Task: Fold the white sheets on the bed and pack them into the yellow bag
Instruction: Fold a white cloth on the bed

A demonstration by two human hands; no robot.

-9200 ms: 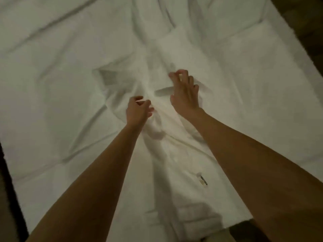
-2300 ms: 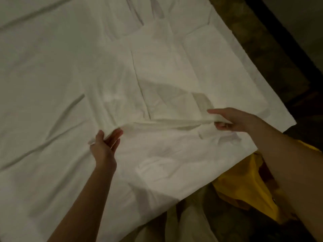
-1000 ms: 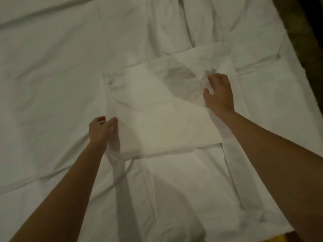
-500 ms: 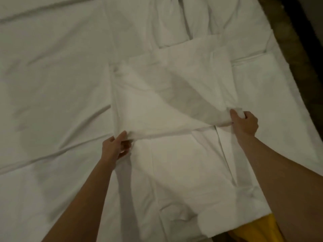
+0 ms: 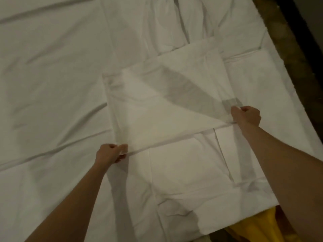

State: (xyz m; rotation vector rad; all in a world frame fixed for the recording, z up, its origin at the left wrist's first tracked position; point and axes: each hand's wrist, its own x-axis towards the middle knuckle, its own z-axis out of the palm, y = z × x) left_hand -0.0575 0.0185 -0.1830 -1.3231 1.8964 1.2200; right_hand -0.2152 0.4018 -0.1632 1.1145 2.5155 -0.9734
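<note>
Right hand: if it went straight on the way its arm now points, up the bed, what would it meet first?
Probably the folded sheet that the right hand already grips at its corner; beyond it only more white bedding, though depth is unclear.

A dark, mottled brown strip of floor (image 5: 286, 55) runs up and away beyond the right hand (image 5: 245, 116), out to that hand's outer side. Farther out along the floor's edge lies a straight black band (image 5: 305, 32), whose material cannot be told. Beyond the band, in the far corner, shows a plain grey surface (image 5: 316, 7).
</note>
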